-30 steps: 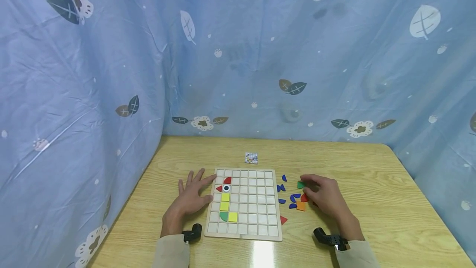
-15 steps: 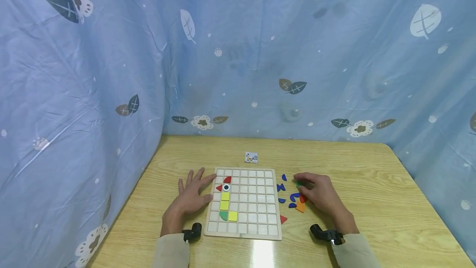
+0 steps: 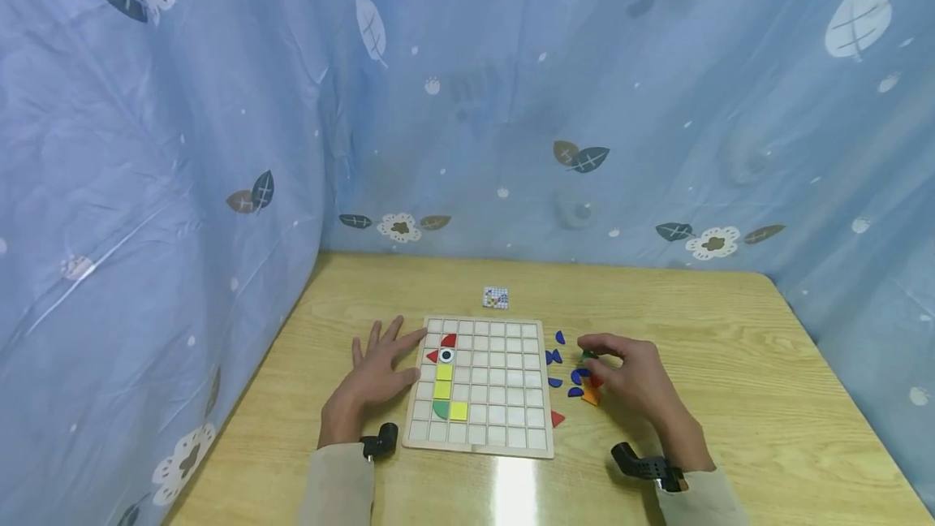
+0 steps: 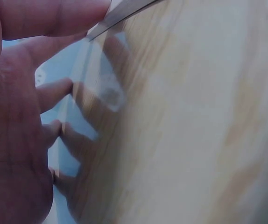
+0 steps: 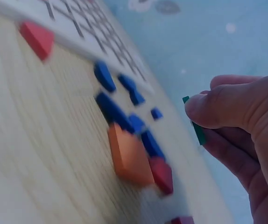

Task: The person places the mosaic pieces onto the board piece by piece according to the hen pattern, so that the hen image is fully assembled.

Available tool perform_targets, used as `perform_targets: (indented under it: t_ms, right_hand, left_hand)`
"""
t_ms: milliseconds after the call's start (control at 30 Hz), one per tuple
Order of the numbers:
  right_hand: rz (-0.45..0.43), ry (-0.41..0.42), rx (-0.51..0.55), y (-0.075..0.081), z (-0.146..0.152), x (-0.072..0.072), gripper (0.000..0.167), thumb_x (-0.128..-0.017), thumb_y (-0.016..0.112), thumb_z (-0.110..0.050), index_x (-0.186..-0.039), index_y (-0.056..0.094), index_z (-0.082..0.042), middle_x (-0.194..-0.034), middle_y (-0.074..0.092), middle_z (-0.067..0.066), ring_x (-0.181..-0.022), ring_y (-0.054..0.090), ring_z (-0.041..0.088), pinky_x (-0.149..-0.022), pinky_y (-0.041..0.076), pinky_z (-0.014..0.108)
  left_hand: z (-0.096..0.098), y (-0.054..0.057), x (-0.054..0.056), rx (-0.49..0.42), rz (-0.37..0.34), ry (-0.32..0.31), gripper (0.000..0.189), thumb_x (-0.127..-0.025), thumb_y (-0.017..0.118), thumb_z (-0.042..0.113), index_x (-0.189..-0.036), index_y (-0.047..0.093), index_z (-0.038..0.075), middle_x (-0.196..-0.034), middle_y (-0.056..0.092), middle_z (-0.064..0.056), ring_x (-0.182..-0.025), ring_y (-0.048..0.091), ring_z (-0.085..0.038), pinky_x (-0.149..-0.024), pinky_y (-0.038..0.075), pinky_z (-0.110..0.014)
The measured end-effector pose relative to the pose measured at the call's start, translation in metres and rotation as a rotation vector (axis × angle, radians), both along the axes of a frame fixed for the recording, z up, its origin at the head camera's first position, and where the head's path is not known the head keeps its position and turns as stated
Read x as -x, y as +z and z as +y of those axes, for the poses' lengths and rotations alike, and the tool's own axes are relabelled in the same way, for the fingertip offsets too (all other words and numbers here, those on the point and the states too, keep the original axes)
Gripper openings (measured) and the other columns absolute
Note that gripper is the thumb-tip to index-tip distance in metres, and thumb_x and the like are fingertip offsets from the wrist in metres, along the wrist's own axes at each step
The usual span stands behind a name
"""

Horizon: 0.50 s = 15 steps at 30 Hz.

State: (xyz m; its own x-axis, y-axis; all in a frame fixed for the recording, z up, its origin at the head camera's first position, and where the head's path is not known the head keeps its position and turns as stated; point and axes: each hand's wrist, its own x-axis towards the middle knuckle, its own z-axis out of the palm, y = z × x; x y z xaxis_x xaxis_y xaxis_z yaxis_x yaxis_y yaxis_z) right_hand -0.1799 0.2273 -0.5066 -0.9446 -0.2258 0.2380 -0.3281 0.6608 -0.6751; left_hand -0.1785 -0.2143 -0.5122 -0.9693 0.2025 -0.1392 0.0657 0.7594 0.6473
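At a wooden table [image 3: 774,396], the outspread left hand [image 3: 371,384] touches a board [image 3: 497,394]; the right hand [image 3: 637,373] pinches a green piece [image 5: 198,133].

We see a plain beige left sleeve [image 3: 339,484] and a matching right sleeve [image 3: 701,502], with a black left wrist mount [image 3: 378,442] ending in a rounded tube and a similar right wrist mount [image 3: 646,467] (its bar looks dotted with small holes).
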Motion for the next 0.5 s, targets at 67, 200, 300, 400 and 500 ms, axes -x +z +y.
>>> perform_targets:
  t_ms: [67, 200, 300, 400, 500]
  right_hand:
    - [0.034, 0.024, 0.006, 0.004, -0.004, -0.005, 0.034, -0.093, 0.084, -0.001, -0.126, 0.082, -0.009, -0.116, 0.085, 0.005, -0.108, 0.08, 0.027, -0.096, 0.064, 0.055]
    - [0.106, 0.085, 0.011, 0.007, -0.018, -0.014, 0.034, -0.089, 0.088, 0.0, -0.121, 0.084, -0.01, -0.112, 0.085, 0.003, -0.102, 0.081, 0.021, -0.085, 0.066, 0.044]
    - [0.126, 0.133, 0.028, 0.007, -0.03, -0.02, 0.034, -0.087, 0.089, 0.001, -0.118, 0.085, -0.012, -0.112, 0.085, 0.001, -0.103, 0.082, 0.02, -0.084, 0.066, 0.041]
    - [0.118, 0.168, 0.045, 0.005, -0.042, -0.025, 0.034, -0.087, 0.089, 0.001, -0.118, 0.085, -0.013, -0.113, 0.085, -0.001, -0.108, 0.081, 0.019, -0.088, 0.067, 0.041]
    - [0.089, 0.2, 0.067, 0.003, -0.054, -0.03, 0.035, -0.087, 0.088, 0.001, -0.119, 0.085, -0.013, -0.114, 0.085, -0.003, -0.11, 0.08, 0.016, -0.089, 0.066, 0.038]
  left_hand:
    - [0.001, 0.001, 0.002, 0.001, 0.003, -0.004, 0.071, -0.1, 0.07, 0.02, -0.167, 0.049, 0.026, -0.184, 0.012, -0.018, -0.169, -0.01, -0.051, -0.126, -0.018, -0.078]
    - [0.002, 0.003, 0.005, -0.003, -0.001, -0.007, 0.071, -0.101, 0.07, 0.019, -0.168, 0.048, 0.026, -0.185, 0.011, -0.019, -0.169, -0.011, -0.051, -0.126, -0.02, -0.077]
    - [0.002, 0.003, 0.005, -0.006, -0.004, -0.009, 0.071, -0.101, 0.07, 0.018, -0.167, 0.048, 0.025, -0.184, 0.011, -0.02, -0.168, -0.012, -0.052, -0.125, -0.02, -0.078]
    - [0.001, 0.002, 0.004, 0.002, -0.011, -0.01, 0.071, -0.101, 0.07, 0.02, -0.168, 0.047, 0.026, -0.185, 0.01, -0.019, -0.169, -0.012, -0.051, -0.125, -0.02, -0.077]
    - [-0.001, 0.001, 0.003, -0.002, -0.013, -0.014, 0.071, -0.101, 0.069, 0.02, -0.168, 0.047, 0.025, -0.185, 0.01, -0.019, -0.169, -0.012, -0.051, -0.125, -0.02, -0.078]
